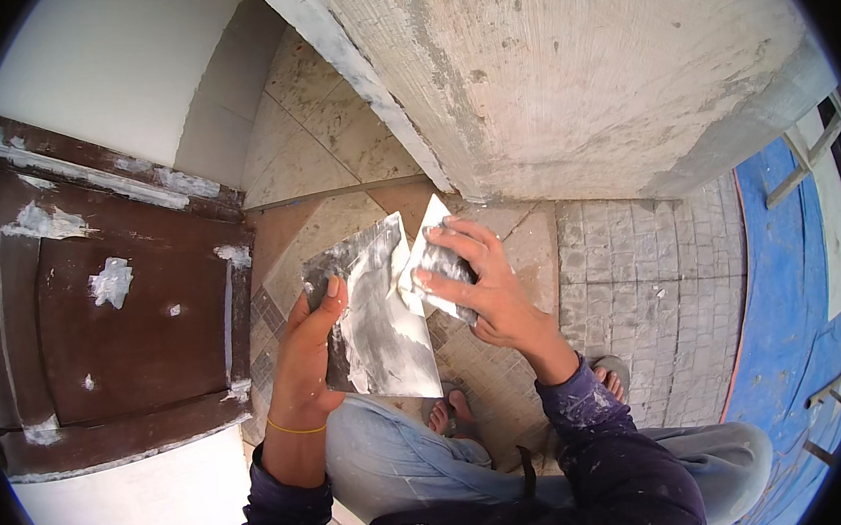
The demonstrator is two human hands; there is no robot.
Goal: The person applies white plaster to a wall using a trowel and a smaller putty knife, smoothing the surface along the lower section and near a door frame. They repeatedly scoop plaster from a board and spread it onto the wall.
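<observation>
My left hand [311,336] grips a flat metal plate [380,348] smeared with white putty, thumb over its left edge. In my right hand [486,292] is a smaller putty-covered scraper blade [438,269], pinched between the fingers and thumb. The scraper's left edge meets the plate's upper right edge, where a lump of white putty [408,281] sits. Both tools are held in front of me, above the floor. The palm side of the right hand and any handle on the scraper are hidden.
A dark brown panelled door [131,312] with white putty patches stands at the left. Ahead is a rough plastered wall [582,66] with a corner edge. Stone-pattern tiles [628,297] cover the floor, and a blue tarp [782,276] with metal legs [805,159] lies at the right.
</observation>
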